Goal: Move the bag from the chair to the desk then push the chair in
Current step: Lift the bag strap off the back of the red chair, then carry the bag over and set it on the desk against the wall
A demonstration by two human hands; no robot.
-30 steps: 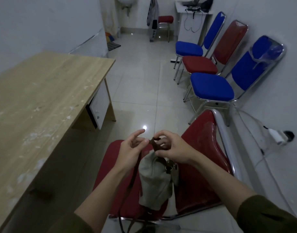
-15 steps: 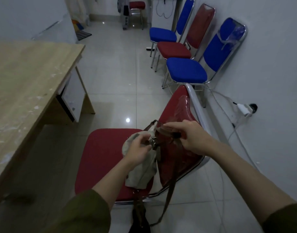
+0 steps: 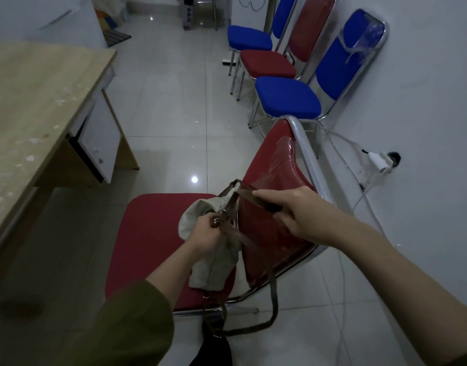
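Bag, pale canvas, over red chair seat at 6 o'clock, lifted by both hands. Wooden table off at 9 o'clock, well apart. Left hand clenched on bag top at strap buckle. Right hand pinched closed on brown strap, pulled taut toward 2 o'clock; rest of strap dangling below seat.
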